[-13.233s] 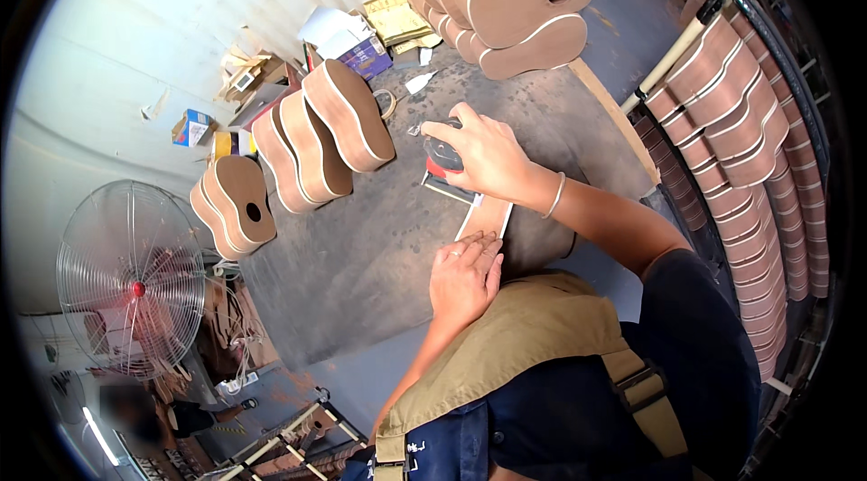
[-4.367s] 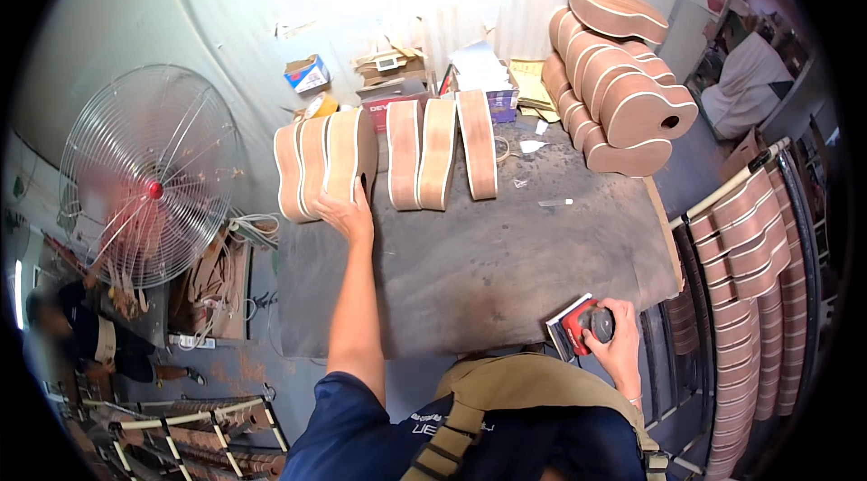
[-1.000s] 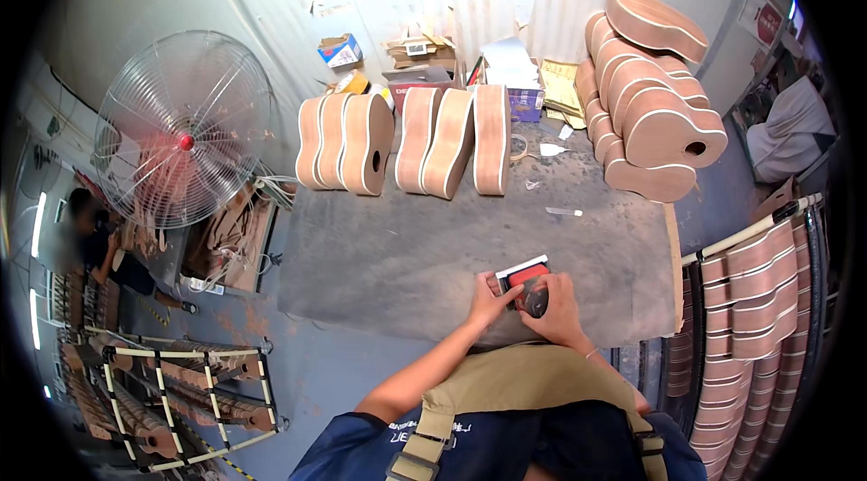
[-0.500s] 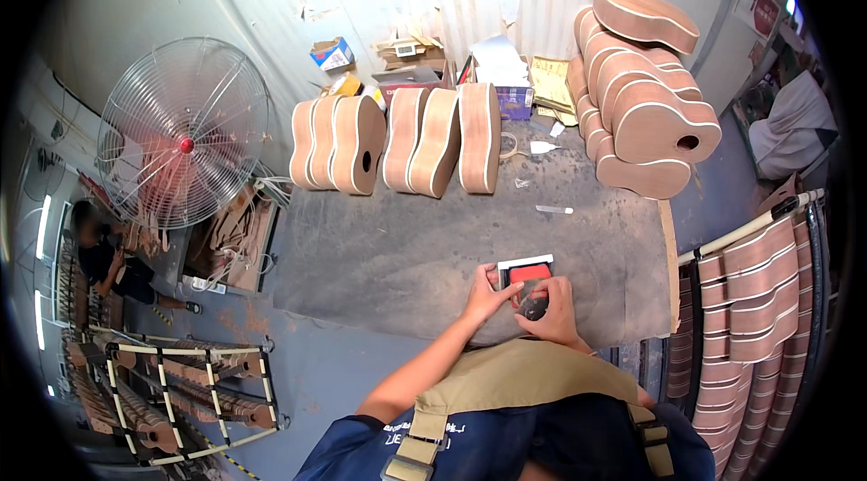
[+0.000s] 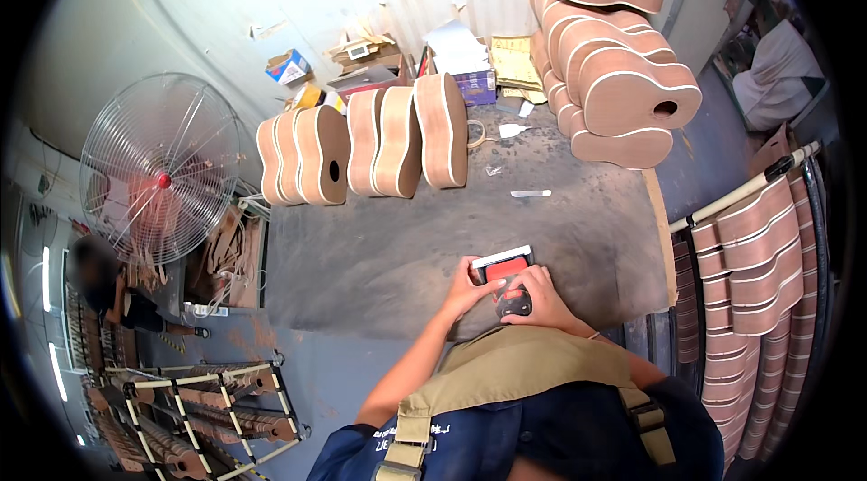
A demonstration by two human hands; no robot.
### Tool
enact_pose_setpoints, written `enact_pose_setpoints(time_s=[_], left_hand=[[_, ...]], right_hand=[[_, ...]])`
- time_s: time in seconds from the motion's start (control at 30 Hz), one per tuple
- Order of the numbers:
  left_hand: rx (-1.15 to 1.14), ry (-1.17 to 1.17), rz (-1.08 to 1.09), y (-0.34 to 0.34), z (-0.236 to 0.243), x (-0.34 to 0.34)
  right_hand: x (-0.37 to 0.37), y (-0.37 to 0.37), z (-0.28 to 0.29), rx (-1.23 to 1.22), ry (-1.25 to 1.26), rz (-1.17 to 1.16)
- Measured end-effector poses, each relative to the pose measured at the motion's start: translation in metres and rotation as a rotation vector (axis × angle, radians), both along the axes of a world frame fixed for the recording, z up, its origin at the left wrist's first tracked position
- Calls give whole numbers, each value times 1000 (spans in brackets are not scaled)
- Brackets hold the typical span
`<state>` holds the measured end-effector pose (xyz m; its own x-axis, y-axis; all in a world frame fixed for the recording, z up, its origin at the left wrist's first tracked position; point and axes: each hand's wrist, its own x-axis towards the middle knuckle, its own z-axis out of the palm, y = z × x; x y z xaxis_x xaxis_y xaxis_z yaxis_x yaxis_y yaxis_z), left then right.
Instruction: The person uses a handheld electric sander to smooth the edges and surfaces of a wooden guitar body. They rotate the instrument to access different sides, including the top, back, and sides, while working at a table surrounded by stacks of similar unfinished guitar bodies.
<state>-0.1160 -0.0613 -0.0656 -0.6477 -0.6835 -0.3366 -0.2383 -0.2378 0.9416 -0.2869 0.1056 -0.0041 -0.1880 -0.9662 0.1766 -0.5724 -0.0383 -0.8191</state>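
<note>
Near the front edge of the workbench [image 5: 361, 273], my hands are together at a small flat case [image 5: 507, 268] with a white far edge and a red inner face. It looks like an ink pad, but its kind is not certain. My left hand [image 5: 464, 289] grips the case's left side, its thumb stretched toward the middle. My right hand [image 5: 545, 298] is closed around a dark, rounded piece [image 5: 514, 302] with a bit of red on it, just in front of the red face. Fingers partly hide both things.
Several guitar bodies [image 5: 442, 133] stand in a row at the back; more are piled at the right [image 5: 632, 88]. Paper and boxes [image 5: 474, 84], a tape roll [image 5: 476, 133] and a pale strip [image 5: 530, 194] lie behind. A large fan [image 5: 163, 169], racks [image 5: 212, 409] and another person [image 5: 113, 287] are left.
The view has shifted. The case now sits at a slant, its right end farther from me. My right hand's fingers have moved along its right side; both hands keep their hold.
</note>
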Motion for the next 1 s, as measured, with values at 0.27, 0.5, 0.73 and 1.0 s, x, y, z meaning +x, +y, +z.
enact_pose_setpoints(time_s=[0.27,0.5,0.73,1.0], left_hand=[[43,-24,-37,2,30,-18],[-149,-56,10,7,-8,-31],[91,-227,112,24,16,-29],[-113,-255,-61,13,36,-33]], right_hand=[[-21,-1,2,75,-303,-121],[-47,7,-45,298,-651,-424],[-51,1,-51,296,-642,-377],[-55,-2,-43,280,-448,-317]])
